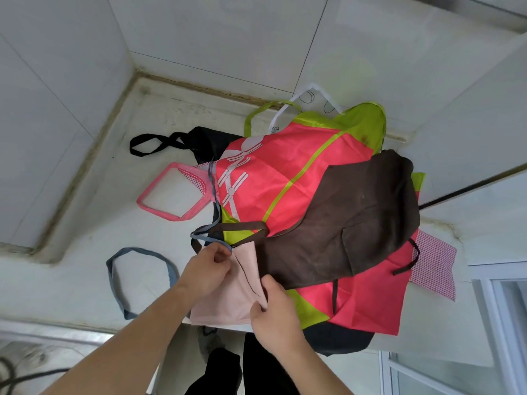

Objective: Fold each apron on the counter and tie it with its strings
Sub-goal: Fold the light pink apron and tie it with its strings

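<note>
Right hand (275, 317) pinching the pale pink fabric apron (228, 297) at the counter's near edge, left hand (209, 266) pinching its grey-blue string (205, 236), brown apron (348, 220) overlapping it, red-and-lime apron (279, 178) beneath, bare white counter (94, 223) open to the left.

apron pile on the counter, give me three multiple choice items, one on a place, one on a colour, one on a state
1. Where does the dark brown fabric apron lie?
A. on top of the red and lime-green nylon apron
B. alone by the wall
C. on the floor

2. What colour is the cloth both hands grip?
A. black
B. pale pink
C. white

3. What is the left hand doing?
A. resting flat
B. hanging idle
C. pinching a grey-blue strap

Answers: 1 A, the brown cloth overlaps the red one. 2 B, the pale pink apron sits between the left and right hand. 3 C, its fingers close on the strap end.
</note>
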Action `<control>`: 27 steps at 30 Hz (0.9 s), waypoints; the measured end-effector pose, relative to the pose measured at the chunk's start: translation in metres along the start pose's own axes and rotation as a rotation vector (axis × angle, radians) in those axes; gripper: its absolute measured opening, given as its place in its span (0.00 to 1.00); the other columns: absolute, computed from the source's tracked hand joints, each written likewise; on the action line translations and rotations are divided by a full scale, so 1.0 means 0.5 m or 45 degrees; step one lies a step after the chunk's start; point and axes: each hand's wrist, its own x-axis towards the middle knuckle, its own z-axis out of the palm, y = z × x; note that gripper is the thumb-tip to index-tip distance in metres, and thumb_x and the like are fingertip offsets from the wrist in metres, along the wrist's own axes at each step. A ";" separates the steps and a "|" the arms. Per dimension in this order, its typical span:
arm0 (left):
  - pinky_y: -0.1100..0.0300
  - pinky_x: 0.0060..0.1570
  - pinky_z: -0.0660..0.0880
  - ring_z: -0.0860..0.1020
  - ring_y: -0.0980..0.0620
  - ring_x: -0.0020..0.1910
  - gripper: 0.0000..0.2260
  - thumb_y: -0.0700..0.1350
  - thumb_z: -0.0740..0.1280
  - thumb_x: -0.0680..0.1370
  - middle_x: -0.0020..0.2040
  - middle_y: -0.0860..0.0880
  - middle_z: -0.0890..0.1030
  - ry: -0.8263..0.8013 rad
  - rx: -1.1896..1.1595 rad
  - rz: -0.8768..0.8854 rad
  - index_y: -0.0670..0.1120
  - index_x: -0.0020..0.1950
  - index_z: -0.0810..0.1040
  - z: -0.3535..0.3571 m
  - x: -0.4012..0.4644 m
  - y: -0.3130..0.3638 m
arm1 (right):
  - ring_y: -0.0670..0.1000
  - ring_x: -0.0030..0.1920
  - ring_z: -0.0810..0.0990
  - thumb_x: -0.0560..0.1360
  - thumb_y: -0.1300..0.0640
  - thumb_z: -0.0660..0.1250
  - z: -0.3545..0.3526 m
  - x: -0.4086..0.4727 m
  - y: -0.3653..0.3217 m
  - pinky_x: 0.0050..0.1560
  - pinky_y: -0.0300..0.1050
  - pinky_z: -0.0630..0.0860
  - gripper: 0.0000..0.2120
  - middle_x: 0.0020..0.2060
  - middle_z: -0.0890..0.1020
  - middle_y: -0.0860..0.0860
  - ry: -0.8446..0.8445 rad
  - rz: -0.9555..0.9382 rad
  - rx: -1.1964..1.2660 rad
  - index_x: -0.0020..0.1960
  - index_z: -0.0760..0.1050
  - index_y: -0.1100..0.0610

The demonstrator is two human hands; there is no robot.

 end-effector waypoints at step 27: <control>0.63 0.51 0.72 0.80 0.51 0.51 0.07 0.43 0.68 0.82 0.51 0.53 0.84 0.216 0.164 0.203 0.52 0.57 0.83 -0.051 0.018 -0.017 | 0.54 0.50 0.76 0.64 0.55 0.70 0.143 -0.035 -0.054 0.48 0.45 0.78 0.24 0.52 0.74 0.47 0.037 -0.568 -0.660 0.60 0.77 0.47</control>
